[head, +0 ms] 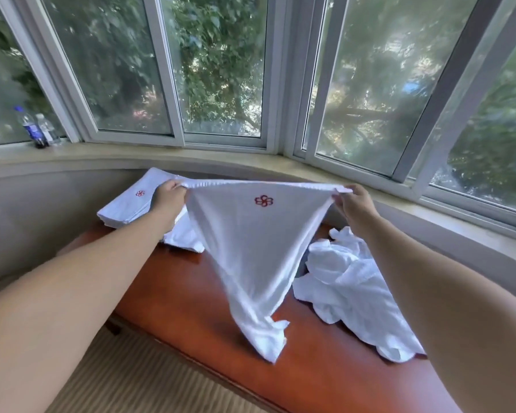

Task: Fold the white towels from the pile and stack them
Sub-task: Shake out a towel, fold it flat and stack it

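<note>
We hold one white towel [251,251] up in front of us, stretched between both hands above the reddish-brown wooden surface [197,296]. Our left hand [170,198] has its grip clenched around the towel's upper left corner, fingers curled over the hem. Our right hand [350,204] pinches the upper right corner between thumb and fingers. The top edge runs taut and nearly level between the two grips, and the cloth hangs down from it in a narrowing triangle. A red embroidered emblem [264,200] sits just below the top edge, near the middle. The towel's lower end touches the surface and bunches there in a few loose folds.

To the left, behind our left hand, a stack of folded towels [125,207] rests at the far end of the surface, the top one showing the same red emblem. Part of the stack is hidden by our forearm and by the hanging cloth. To the right, a crumpled pile of unfolded towels [349,287] lies on the surface under our right forearm, apart from the towel we hold.

Beyond the surface a curved sill [251,160] runs under a bay window [221,70] with green foliage outside. Two plastic bottles [38,129] stand on the sill at far left, touching or nearly so. Striped carpet [116,377] shows below the near edge.
</note>
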`<act>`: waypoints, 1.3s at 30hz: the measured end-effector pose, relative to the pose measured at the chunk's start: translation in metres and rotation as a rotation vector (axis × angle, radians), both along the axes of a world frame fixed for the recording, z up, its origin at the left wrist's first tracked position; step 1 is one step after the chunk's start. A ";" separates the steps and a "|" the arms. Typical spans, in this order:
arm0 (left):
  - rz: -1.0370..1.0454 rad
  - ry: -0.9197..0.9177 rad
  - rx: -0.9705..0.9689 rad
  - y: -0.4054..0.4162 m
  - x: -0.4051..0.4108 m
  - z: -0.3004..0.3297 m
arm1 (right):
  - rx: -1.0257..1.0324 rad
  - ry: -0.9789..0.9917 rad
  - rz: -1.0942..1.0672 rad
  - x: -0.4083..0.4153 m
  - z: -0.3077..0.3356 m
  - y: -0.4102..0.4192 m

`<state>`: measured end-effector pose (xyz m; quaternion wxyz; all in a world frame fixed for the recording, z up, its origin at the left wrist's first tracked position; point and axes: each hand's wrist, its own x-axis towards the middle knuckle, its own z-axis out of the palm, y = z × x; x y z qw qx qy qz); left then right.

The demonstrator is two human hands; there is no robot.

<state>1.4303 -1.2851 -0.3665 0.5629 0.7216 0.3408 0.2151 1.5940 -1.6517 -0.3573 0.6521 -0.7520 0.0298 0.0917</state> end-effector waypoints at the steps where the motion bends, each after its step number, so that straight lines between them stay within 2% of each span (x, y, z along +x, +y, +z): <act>1: 0.011 -0.082 -0.025 0.001 0.012 0.014 | -0.001 -0.094 -0.088 0.007 0.014 0.007; 4: 0.052 -0.257 -0.055 0.006 0.040 0.050 | 0.026 -0.238 -0.179 0.023 0.050 0.020; 7: 0.057 -0.314 -0.023 0.007 0.047 0.068 | -0.004 -0.297 -0.206 0.031 0.066 0.018; 12: 0.048 -0.308 -0.014 0.002 0.036 0.063 | -0.053 -0.373 -0.210 0.027 0.055 0.008; 15: 0.040 -0.232 -0.025 -0.002 0.019 0.035 | -0.178 -0.370 -0.186 0.015 0.030 -0.002; 17: 0.031 -0.107 0.057 -0.003 0.004 0.003 | -0.337 -0.346 -0.127 0.004 0.003 -0.014; 19: -0.050 -0.002 0.021 -0.006 -0.014 -0.033 | -0.550 -0.315 -0.015 -0.011 -0.028 -0.031; 21: -0.225 0.244 0.022 -0.008 -0.034 -0.073 | -0.729 -0.223 0.147 -0.029 -0.060 -0.049; 24: -0.468 0.718 0.189 -0.022 -0.064 -0.122 | -0.951 -0.009 0.460 -0.057 -0.101 -0.064; 25: -0.560 0.795 0.225 -0.027 -0.076 -0.139 | -1.055 0.057 0.582 -0.067 -0.114 -0.065; 26: -0.588 0.910 0.195 -0.031 -0.085 -0.153 | -1.152 0.131 0.710 -0.078 -0.128 -0.063; 27: -0.571 1.009 0.020 -0.040 -0.096 -0.165 | -1.246 0.215 0.809 -0.087 -0.145 -0.063; 28: -0.575 1.070 -0.142 -0.042 -0.101 -0.180 | -1.280 0.346 0.851 -0.096 -0.164 -0.064; 30: -0.669 1.228 -0.093 -0.051 -0.119 -0.202 | -1.251 0.652 0.881 -0.115 -0.198 -0.070; 32: -0.788 1.424 -0.184 -0.054 -0.132 -0.214 | -1.228 0.891 0.950 -0.130 -0.218 -0.072; 34: -0.850 1.523 -0.217 -0.054 -0.140 -0.222 | -1.211 0.959 0.982 -0.135 -0.228 -0.071; 39: -0.804 1.444 -0.170 -0.043 -0.138 -0.226 | -1.160 0.878 0.931 -0.127 -0.227 -0.065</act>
